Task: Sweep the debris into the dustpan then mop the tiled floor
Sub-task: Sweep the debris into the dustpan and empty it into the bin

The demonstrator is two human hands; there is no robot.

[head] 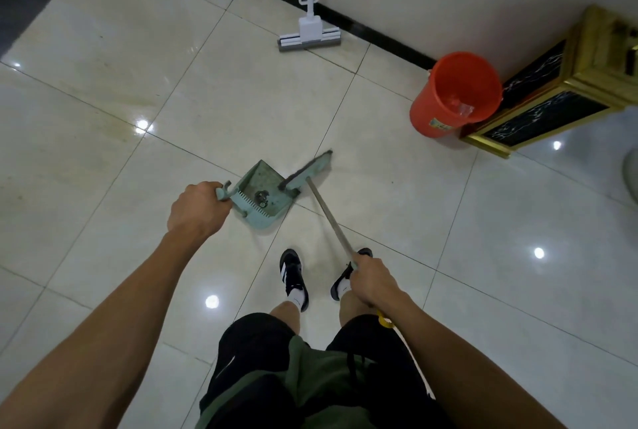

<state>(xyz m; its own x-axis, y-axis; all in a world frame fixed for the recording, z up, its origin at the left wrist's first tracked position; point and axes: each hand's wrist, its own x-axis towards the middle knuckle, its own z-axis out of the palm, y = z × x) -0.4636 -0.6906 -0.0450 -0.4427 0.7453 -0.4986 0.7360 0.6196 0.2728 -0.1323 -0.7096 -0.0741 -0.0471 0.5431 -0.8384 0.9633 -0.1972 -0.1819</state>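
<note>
Teal plastic forms the dustpan (264, 194), which sits on the tiled floor (103, 111) just ahead of the person's feet, with a small dark clump of debris (261, 198) lying inside near its comb teeth. An orange bucket (452, 97) stands to the right by the wall; something small and clear lies at its bottom, too indistinct to name. The left hand (196, 209) is curled tight round the dustpan's handle, arm stretched forward. The right hand (371, 282) grips the broom (307, 171) low on its stick, with the brush head at the dustpan's right rim. A white mop (309, 31) leans on the far wall, well apart. A gilt-edged cabinet (552, 107) touches the bucket's right side. Bare glossy tile spreads widely to the left and ahead.
</note>
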